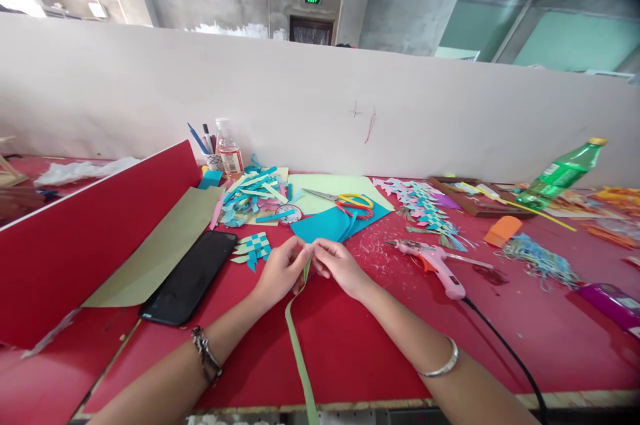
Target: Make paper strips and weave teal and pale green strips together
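A long light-green paper strip hangs from my fingertips down over the front edge of the red table. My left hand pinches its upper end between thumb and fingers. Close against it, my right hand is closed on the same end, the fingertips of both hands meeting. Just left of my left hand lies a small woven piece of blue and pale-green paper. Behind my hands are blue paper sheets with scissors with red and yellow handles on top.
A black phone lies at left beside a red upright panel. Paper strips are heaped behind. To the right are a pink glue gun with its cord, woven paper pieces, and a leaning green bottle.
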Demonstrator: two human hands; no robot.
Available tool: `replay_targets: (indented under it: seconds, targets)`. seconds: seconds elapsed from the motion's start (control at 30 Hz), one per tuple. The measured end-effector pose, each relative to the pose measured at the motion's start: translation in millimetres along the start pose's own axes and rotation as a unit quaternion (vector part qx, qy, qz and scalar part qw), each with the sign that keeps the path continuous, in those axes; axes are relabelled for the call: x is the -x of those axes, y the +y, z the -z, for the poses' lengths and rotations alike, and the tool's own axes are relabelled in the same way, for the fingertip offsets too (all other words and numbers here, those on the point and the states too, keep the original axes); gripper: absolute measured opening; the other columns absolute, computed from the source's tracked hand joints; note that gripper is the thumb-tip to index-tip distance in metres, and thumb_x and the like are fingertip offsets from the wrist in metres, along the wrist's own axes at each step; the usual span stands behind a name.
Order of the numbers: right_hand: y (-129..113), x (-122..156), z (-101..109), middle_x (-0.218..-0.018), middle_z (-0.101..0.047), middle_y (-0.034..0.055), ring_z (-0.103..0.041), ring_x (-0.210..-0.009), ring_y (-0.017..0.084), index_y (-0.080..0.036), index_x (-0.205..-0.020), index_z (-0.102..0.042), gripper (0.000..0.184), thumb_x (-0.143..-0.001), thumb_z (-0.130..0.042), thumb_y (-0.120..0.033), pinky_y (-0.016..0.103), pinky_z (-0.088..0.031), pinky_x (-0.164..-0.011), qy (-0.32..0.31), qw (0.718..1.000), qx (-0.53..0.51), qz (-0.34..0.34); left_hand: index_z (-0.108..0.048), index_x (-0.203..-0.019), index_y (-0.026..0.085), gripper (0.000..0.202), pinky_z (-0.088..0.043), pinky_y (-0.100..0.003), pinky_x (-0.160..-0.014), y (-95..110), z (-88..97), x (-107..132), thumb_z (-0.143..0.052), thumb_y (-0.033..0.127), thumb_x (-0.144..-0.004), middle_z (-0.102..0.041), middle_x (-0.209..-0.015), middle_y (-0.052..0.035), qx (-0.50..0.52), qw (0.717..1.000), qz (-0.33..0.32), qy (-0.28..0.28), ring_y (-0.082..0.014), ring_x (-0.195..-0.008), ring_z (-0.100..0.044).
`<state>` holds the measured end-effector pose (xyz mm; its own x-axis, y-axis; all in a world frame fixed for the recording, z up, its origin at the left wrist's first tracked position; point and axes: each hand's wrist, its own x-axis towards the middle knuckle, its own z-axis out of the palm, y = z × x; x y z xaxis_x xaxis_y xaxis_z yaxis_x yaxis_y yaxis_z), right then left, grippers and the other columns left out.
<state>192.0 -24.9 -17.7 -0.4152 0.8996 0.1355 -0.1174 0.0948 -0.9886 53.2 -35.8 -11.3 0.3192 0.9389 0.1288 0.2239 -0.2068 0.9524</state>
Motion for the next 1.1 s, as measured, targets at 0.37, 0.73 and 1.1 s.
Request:
replay_targets:
  seconds: [0.37,0.73,1.1]
  targets:
    - [1.8,-0.7,-5.7,-0.048,-0.038,-0.0073,-0.031,-0.039,0.004,-0.017,-0.062,-0.042,0.026,-0.079,-0.045,-0.036,0.018,-0.022,-0.038,-0.011,1.000,-0.012,-0.022,-0.038,-0.056,0.018,0.034,-0.023,-0.018,-0.036,-2.2,3.2,-5.3,-0.039,0.043,-0.079,-0.035,-0.036,0.0081,-0.053,0.996,-0.033,0.070,-0.0059,-0.032,-0.036]
    - [6.1,-2.0,-3.2,-0.048,-0.040,-0.0069,-0.032,-0.038,0.003,-0.017,-0.058,-0.040,0.030,-0.078,-0.044,-0.038,0.019,-0.022,-0.038,0.047,0.998,-0.043,-0.017,-0.049,-0.059,0.016,0.041,-0.030,-0.018,-0.035,1.1,2.0,-5.3,-0.034,0.047,-0.080,-0.048,-0.043,0.0045,-0.009,0.999,0.028,-0.015,-0.0063,-0.032,-0.040]
    - [3.3,-2.0,-8.3,-0.045,-0.039,-0.0077,-0.033,-0.038,0.004,-0.017,-0.064,-0.045,0.024,-0.077,-0.045,-0.037,0.019,-0.024,-0.038,0.030,0.999,0.020,-0.019,-0.054,-0.050,0.013,0.053,-0.031,-0.018,-0.038,-2.2,1.7,-5.2,-0.029,0.048,-0.081,-0.052,-0.040,-0.0003,-0.049,0.998,0.021,0.023,-0.0078,-0.034,-0.044]
